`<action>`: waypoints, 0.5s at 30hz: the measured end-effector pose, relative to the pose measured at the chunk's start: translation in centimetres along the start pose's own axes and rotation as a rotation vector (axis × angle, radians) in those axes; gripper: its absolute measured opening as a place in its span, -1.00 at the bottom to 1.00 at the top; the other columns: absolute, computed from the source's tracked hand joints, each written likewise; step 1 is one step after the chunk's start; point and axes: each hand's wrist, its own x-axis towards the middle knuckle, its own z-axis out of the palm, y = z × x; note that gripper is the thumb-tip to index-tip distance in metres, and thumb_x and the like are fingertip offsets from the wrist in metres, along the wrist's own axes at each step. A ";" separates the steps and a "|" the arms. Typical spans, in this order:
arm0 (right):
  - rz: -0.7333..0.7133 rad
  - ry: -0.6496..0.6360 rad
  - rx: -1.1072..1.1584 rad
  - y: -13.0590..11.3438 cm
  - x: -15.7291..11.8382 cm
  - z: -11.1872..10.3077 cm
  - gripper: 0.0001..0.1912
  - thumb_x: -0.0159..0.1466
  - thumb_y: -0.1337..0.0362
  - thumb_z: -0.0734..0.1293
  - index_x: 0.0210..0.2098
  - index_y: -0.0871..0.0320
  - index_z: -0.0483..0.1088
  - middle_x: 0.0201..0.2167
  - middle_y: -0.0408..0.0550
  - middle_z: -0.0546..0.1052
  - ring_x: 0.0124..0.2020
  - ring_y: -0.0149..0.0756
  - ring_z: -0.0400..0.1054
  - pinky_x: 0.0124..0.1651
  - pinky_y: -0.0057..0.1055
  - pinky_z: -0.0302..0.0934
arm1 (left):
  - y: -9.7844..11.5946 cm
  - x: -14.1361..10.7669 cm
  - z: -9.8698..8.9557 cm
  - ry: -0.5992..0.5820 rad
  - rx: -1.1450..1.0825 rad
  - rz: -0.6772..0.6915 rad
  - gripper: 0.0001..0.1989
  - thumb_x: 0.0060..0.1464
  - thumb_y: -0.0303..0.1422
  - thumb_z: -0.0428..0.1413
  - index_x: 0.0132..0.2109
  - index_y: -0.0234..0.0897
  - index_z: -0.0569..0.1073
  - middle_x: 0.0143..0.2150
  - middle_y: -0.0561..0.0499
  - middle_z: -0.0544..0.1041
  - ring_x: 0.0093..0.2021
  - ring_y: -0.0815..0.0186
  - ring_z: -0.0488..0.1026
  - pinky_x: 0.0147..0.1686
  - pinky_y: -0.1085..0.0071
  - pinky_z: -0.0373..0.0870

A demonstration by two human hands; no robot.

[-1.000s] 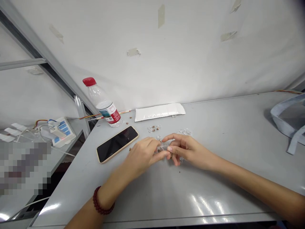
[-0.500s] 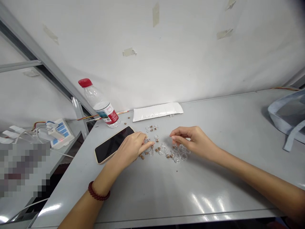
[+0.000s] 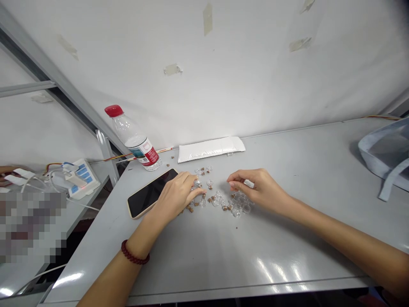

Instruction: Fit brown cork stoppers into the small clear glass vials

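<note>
My left hand (image 3: 179, 192) lies at the small glass bottles with corks (image 3: 201, 199), its thumb apart from the bent fingers. Its fingertips are partly hidden among bottles and loose corks (image 3: 189, 208). My right hand (image 3: 252, 183) is raised just over a heap of clear little bottles (image 3: 241, 204), thumb and forefinger pinched together. Something pale and clear shows behind its thumb, too small to name. Between the hands lie more corked bottles (image 3: 210, 184). A black-screened phone (image 3: 150, 194) in a pale case sits under the edge of my left hand.
A red-capped plastic water bottle (image 3: 136, 143) stands at the back left. Along the wall lies a white padded packet (image 3: 211, 149). A clear bag with pale blue trim (image 3: 383, 149) is at the right. A power strip (image 3: 83, 179) with cables lies left, near another person's hand (image 3: 9, 175).
Both my hands hold nearly the same pose. The view has shifted slightly. Another person's hand has appeared at the far left by the cables.
</note>
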 end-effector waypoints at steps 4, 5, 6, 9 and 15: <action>-0.022 -0.008 -0.028 0.1 0.0 0.0 -0.79 0.28 0.28 0.20 -0.35 0.14 0.46 -0.48 -0.12 0.52 -0.46 -0.39 0.32 -0.44 -0.43 0.15 | -0.2 0.0 -0.3 -0.004 -0.032 -0.038 -0.70 0.16 -0.18 0.08 -0.11 -0.35 0.42 -0.26 -0.10 0.49 -0.24 0.21 0.44 -0.28 0.34 0.35; -0.026 -0.008 -0.032 0.1 0.0 0.0 -0.79 0.28 0.28 0.20 -0.35 0.14 0.46 -0.48 -0.12 0.52 -0.46 -0.38 0.33 -0.44 -0.43 0.15 | -0.4 0.0 -0.6 0.010 -0.060 -0.058 -0.70 0.17 -0.18 0.08 -0.10 -0.34 0.42 -0.27 -0.08 0.49 -0.25 0.22 0.44 -0.26 0.34 0.35; -0.029 -0.007 -0.037 0.0 0.0 0.0 -0.79 0.28 0.27 0.20 -0.35 0.13 0.46 -0.47 -0.12 0.52 -0.46 -0.37 0.34 -0.44 -0.42 0.15 | -0.5 0.1 -0.9 0.028 -0.090 -0.083 -0.71 0.18 -0.18 0.07 -0.10 -0.32 0.43 -0.30 -0.05 0.48 -0.27 0.23 0.44 -0.26 0.34 0.35; -0.044 0.003 -0.059 0.1 -0.1 -0.2 -0.79 0.29 0.28 0.20 -0.34 0.12 0.46 -0.46 -0.11 0.53 -0.45 -0.36 0.35 -0.43 -0.41 0.16 | -0.8 0.1 -2.0 0.064 -0.183 -0.182 -0.75 0.19 -0.21 0.04 -0.17 -0.30 0.46 -0.39 0.01 0.46 -0.38 0.29 0.40 -0.31 0.38 0.32; -0.207 0.032 -0.204 1.3 0.3 -0.5 -0.76 0.31 0.33 0.16 -0.30 0.14 0.46 -0.37 -0.01 0.52 -0.39 -0.30 0.36 -0.31 -0.32 0.23 | -1.0 -0.1 -4.4 -0.236 -0.354 -0.360 -0.75 0.12 -0.26 0.00 -0.41 -0.26 0.48 -0.50 0.06 0.47 -0.49 0.34 0.33 -0.47 0.45 0.24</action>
